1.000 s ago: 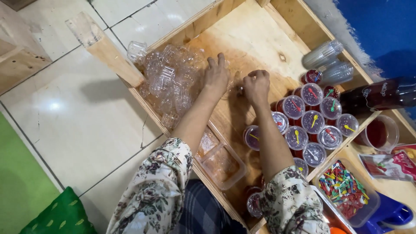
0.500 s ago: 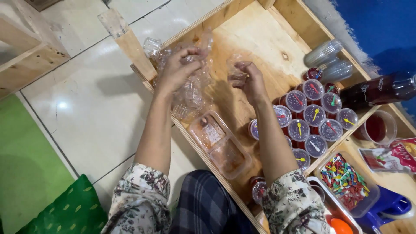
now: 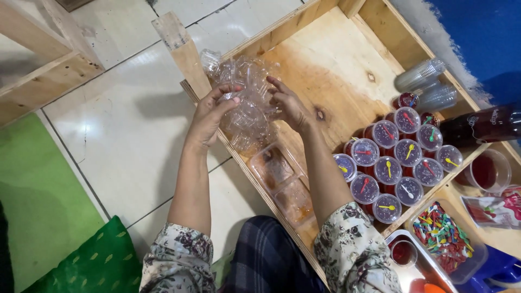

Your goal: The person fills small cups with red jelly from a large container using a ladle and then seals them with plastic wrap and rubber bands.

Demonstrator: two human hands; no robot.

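A clear plastic bag of small clear lids lies over the near-left corner of a shallow wooden tray. My left hand grips the bag's left side, fingers curled into the plastic. My right hand rests against the bag's right side with fingers spread. Several lidded cups of dark red drink, each with a small coloured spoon under the lid, stand packed together in the tray to the right of my right forearm.
Two clear rectangular tubs sit in the tray near my knees. Stacked clear cups lie at the far right, beside a dark red bottle. A tub of coloured spoons, a wooden post and green cloth are nearby.
My hands rose from pressing down inside the tray and took the bag of lids between them. The view shifted so the tray sits further right.
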